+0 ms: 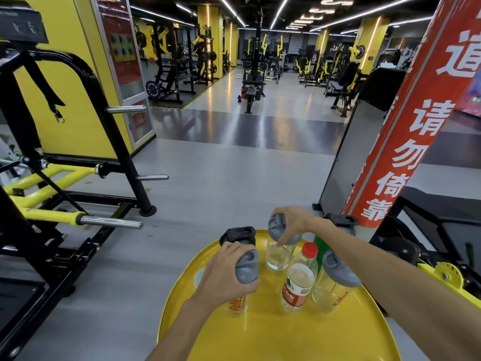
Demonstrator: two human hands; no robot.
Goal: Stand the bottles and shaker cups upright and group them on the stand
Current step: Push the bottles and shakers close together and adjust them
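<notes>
A round yellow stand (260, 334) fills the bottom of the view, and two bare arms reach over it from six o'clock. The left hand (226, 272) is wrapped around the grey lid of a clear shaker cup (238, 303) at about nine o'clock on the stand; the cup stands upright and has orange letters on its side. Just behind that hand, at about eleven o'clock, another cup with a black lid (238, 234) peeks out, and most of it is hidden. The right hand (291, 225) is closed over the grey lid of a second clear cup (277, 257) at twelve o'clock, and this cup also stands upright on the stand. A water bottle (299, 285) with a red cap and a red and green label stands in the middle, just beside that cup. At three o'clock from the bottle stands one more clear cup with a grey lid (335, 272), touching or nearly touching the bottle. A green bottle (319, 247) shows behind them, mostly hidden by the right arm. Past the arm, at about one o'clock, a black lid (343, 222) sticks up. A red banner (408, 113) with white signs stands at two o'clock, and a black and yellow gym machine (65, 178) sits at nine o'clock on the grey floor.
</notes>
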